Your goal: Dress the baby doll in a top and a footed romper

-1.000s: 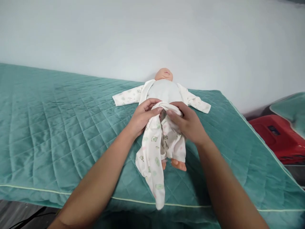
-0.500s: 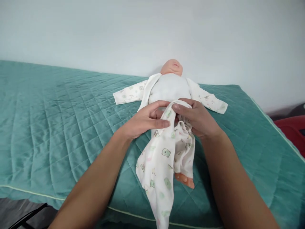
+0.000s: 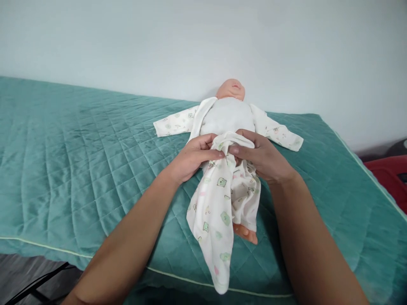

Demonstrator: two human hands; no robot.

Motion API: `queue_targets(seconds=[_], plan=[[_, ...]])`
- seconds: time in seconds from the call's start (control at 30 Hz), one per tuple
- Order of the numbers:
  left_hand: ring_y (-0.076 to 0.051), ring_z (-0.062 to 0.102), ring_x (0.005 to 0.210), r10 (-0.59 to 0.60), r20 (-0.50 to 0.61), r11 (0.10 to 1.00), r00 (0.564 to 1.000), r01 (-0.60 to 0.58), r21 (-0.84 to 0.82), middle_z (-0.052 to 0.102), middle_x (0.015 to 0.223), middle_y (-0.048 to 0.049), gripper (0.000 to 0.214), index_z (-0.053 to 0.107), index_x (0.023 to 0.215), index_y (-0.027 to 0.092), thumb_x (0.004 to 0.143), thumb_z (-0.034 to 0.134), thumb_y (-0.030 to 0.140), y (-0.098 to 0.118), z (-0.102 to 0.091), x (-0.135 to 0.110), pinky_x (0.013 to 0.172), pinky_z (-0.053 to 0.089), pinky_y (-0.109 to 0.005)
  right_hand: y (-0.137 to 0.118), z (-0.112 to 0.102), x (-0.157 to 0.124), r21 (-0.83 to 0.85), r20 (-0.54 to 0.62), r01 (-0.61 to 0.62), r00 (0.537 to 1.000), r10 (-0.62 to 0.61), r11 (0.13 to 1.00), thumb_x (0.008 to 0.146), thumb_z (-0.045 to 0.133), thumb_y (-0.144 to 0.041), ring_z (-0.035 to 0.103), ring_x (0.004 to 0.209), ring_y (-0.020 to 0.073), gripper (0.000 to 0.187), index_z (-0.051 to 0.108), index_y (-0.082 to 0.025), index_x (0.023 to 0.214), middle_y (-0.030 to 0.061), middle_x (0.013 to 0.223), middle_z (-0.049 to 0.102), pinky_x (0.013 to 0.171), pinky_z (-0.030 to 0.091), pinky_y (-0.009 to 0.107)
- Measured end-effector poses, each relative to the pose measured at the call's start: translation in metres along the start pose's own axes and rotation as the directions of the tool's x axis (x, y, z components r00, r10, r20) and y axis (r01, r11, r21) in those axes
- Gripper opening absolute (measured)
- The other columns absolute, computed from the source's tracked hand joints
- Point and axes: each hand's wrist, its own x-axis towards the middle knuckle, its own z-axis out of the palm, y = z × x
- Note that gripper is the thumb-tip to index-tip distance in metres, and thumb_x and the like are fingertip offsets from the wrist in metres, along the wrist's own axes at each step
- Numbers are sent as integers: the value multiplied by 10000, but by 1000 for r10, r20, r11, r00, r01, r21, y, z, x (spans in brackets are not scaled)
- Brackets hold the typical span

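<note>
A baby doll [image 3: 230, 116] lies on its back, its head toward the wall. White printed sleeves of an open jacket [image 3: 178, 121] cover its spread arms. Over its lower body, my left hand [image 3: 195, 156] pinches the gathered waist of white baby pants [image 3: 218, 216] with green bear prints. My right hand [image 3: 262, 154] grips the same waistband from the other side, thumb on top. One pant leg hangs flat toward me; the other surrounds a doll leg, whose bare foot [image 3: 246, 234] pokes out of the cuff. The doll's other foot is hidden.
A green quilted cover [image 3: 95, 161] with a pale piped edge lies under the doll. The white wall [image 3: 159, 46] rises right behind its head. At the right stands a red object [image 3: 388, 171]; a dark metal leg [image 3: 41, 281] shows at the lower left.
My left hand has shifted its pinch closer to the waistband. The waist is bunched more, and the loose pant leg has been drawn up slightly, its cuff now in view.
</note>
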Motion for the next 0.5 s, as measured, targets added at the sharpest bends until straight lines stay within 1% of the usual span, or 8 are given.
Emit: queue_targets(seconds=[0.1,0.2,0.33,0.5], plan=[[-180,684,785,26,-24,1000,999,-26,-12,714,868,-12,287,681,943,185,692,795,265,0,-1,0,728,530,-302,-2,0,-1,-27,56,18,998,-17,999,661,894,-458,525,632,117,400,660,-196,853,-24,731,596,549,396,236],[-166,661,751,39,-40,999,998,-39,-18,689,820,0,257,671,912,184,707,801,266,-1,-1,0,694,509,-289,-3,1,-2,-66,84,-18,996,24,998,634,913,-413,565,698,145,413,680,-192,895,-8,787,630,590,439,250],[-196,671,790,20,-54,1000,998,-21,-13,696,848,-21,296,673,941,184,718,808,324,-1,0,0,725,521,-319,-1,2,-2,-48,55,-58,997,61,997,691,877,-433,591,690,160,362,717,-186,903,11,785,667,585,463,267],[-238,693,861,6,-54,1000,999,-6,-9,716,911,-43,350,671,1001,197,738,793,393,0,0,-2,766,540,-354,6,-1,-1,45,-1,-58,998,58,997,685,890,-434,581,626,149,330,707,-199,828,1,734,663,546,449,262]])
